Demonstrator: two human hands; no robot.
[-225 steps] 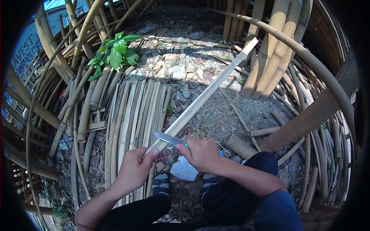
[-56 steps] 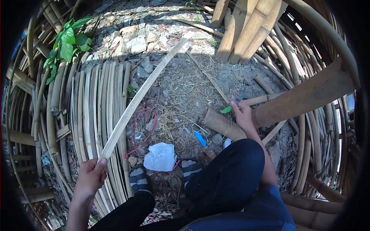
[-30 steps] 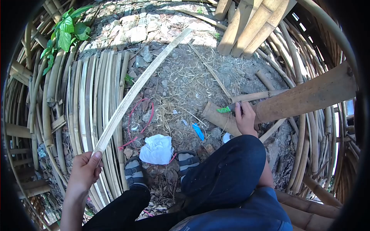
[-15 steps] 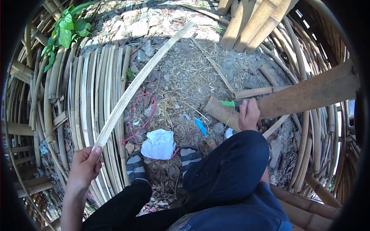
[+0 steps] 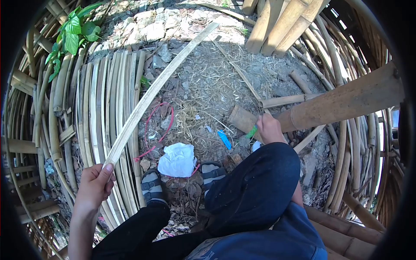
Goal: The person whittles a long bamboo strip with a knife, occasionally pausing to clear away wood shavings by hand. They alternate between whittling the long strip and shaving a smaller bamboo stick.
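Observation:
Pinched between the thumb and fingers of my left hand [image 5: 96, 183] is the lower end of a long, flat bamboo strip [image 5: 160, 86], which slants up and to the right over the ground. My right hand [image 5: 269, 129] is closed around a tool with a bright green part [image 5: 251, 131]; the rest of the tool is mostly hidden. Just beside this hand lie a short bamboo piece [image 5: 242, 118] and a thick bamboo pole [image 5: 346, 104] coming in from the right.
Split bamboo strips [image 5: 99, 108] lie in a row at the left. A white cloth or bag [image 5: 177, 160], a pink cord [image 5: 147, 130] and a blue object [image 5: 224, 139] lie near my feet. Cut bamboo poles [image 5: 286, 26] stand at the top right.
My right hand has moved slightly left with the tool, whose green part now points down and left. My left hand and the strip have hardly moved.

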